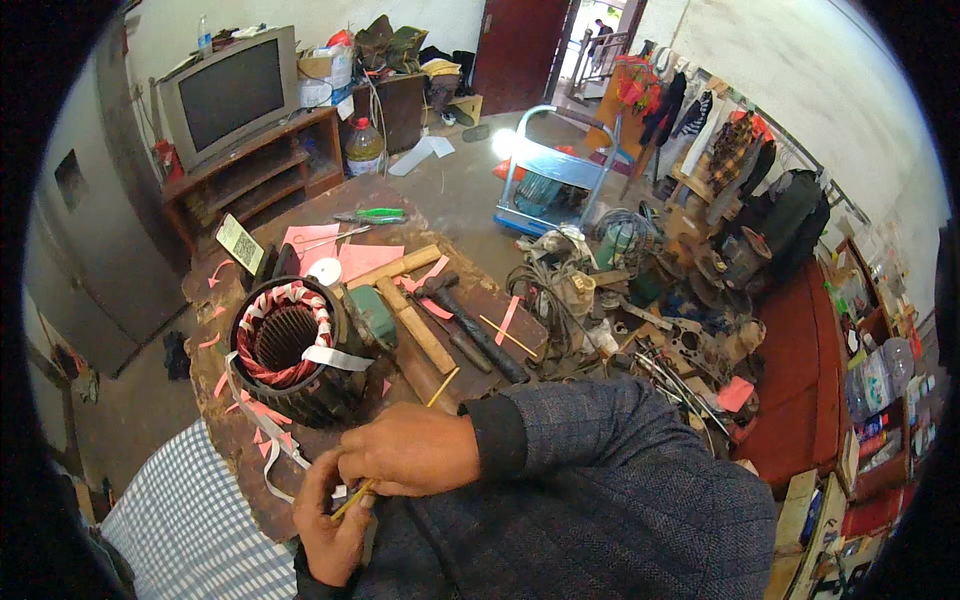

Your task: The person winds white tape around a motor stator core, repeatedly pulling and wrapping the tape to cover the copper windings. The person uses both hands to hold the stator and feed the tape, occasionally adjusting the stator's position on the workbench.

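Note:
My left hand (332, 525) pinches the lower end of a thin yellow stick (356, 497) near the table's front edge. My right hand (415, 450) closes around the stick's middle, its fingertips meeting the left ones; the far end sticks out past its knuckles. Loose white cotton tape (275, 470) trails from beside the motor stator to my fingers; its end there is mostly hidden. The dark, ribbed stator (330, 395) stands on end just beyond my hands. Its ring of windings (325, 318) is wrapped in white tape over red, and a tape tail (338, 358) hangs over the rim.
On the wooden table (510, 310) lie a wooden mallet (415, 325), a black-headed hammer (480, 330), another yellow stick (508, 337), scissors (335, 240), pink paper (370, 260) and a propped phone (240, 245). Motor parts and cables (640, 290) heap up at right, beside a blue trolley (555, 165).

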The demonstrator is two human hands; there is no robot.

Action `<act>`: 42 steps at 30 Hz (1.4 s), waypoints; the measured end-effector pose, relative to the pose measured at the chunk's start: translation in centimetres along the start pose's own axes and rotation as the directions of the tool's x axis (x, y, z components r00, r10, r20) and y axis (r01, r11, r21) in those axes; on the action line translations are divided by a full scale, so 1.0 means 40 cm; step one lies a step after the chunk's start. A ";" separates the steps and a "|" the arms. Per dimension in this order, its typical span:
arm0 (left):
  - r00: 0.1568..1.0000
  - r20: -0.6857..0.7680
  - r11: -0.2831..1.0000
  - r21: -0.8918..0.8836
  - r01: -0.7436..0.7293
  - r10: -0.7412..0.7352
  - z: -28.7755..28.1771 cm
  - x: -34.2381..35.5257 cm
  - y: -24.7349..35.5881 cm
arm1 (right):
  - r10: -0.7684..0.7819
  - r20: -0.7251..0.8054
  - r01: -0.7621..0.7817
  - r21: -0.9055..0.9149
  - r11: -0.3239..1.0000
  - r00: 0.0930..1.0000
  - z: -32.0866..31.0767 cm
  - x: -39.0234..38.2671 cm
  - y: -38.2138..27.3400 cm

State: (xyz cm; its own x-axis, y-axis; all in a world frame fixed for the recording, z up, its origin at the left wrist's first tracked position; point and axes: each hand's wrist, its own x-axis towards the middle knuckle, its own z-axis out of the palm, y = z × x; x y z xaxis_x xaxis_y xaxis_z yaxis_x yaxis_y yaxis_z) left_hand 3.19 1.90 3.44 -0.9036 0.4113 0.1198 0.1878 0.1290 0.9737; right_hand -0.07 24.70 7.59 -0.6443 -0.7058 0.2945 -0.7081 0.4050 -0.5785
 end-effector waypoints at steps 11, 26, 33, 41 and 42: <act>0.997 0.014 0.994 -0.071 0.078 -0.077 0.022 0.018 -0.009 | 0.152 -0.047 -0.153 -0.015 0.988 0.987 -0.018 -0.029 0.008; 0.956 0.129 0.740 -0.608 0.286 -0.263 -0.006 0.030 -0.053 | -0.181 -0.024 0.158 -0.388 0.908 0.983 -0.034 -0.008 -0.004; 0.978 0.069 0.578 -0.798 0.171 -0.195 0.005 0.023 -0.055 | -0.196 -0.003 0.172 -0.463 0.869 0.981 -0.046 0.008 -0.010; 0.958 0.073 0.681 -0.689 0.249 -0.277 -0.003 0.051 -0.067 | -0.115 0.022 0.114 -0.400 0.909 0.993 -0.056 0.012 -0.021; 0.962 0.020 0.737 -0.638 0.222 -0.272 -0.001 0.053 -0.065 | -0.107 -0.012 0.094 -0.397 0.913 0.994 -0.057 0.013 -0.022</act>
State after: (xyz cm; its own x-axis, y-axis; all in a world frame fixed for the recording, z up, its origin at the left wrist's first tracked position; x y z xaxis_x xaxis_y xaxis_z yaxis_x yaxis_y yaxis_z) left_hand 0.79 2.40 1.19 -0.9128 0.3782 -0.1539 -0.3077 -0.3895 0.8681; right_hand -0.41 25.30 9.98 -0.5681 -0.7382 0.3639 -0.8216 0.5343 -0.1987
